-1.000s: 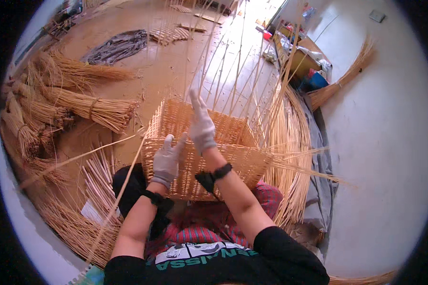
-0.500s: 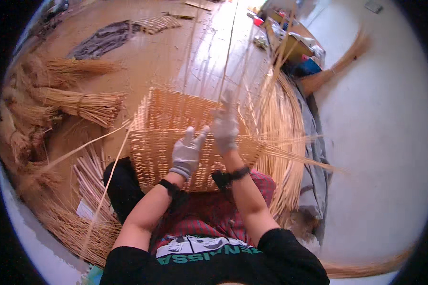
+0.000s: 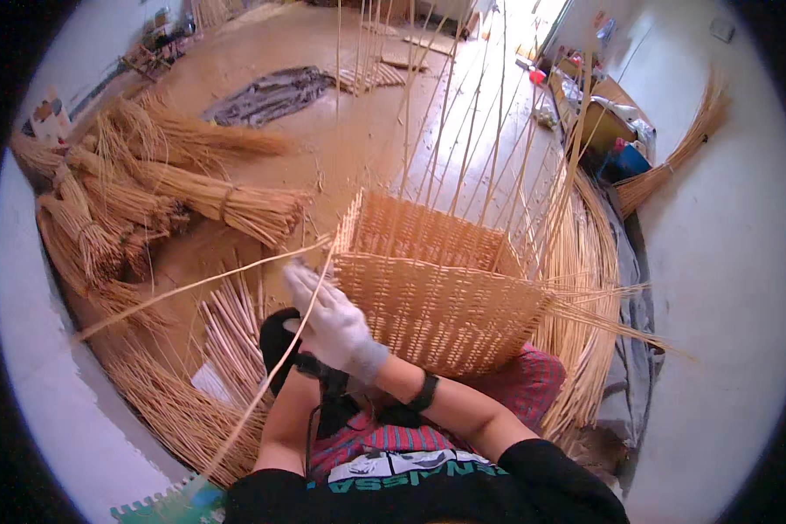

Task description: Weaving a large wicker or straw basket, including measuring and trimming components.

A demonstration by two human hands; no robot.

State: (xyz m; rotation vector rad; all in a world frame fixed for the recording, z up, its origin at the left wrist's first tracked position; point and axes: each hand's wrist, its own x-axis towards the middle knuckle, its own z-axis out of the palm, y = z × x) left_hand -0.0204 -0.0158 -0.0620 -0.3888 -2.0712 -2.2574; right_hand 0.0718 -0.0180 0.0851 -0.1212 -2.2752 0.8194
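Left hand [image 3: 293,324] mostly invisible behind right hand [image 3: 336,330], beside basket [image 3: 437,310]

The camera is worn on the head, the left one of two set side by side. It looks down and out in front, from just above the black shirt [image 3: 550,489]. The woven basket [image 3: 437,314] is near, in the middle. The view is very wide: it takes in stick bundles [image 3: 244,208] on the left, a white wall [image 3: 716,288] on the right and brown floor [image 3: 345,162] far ahead.
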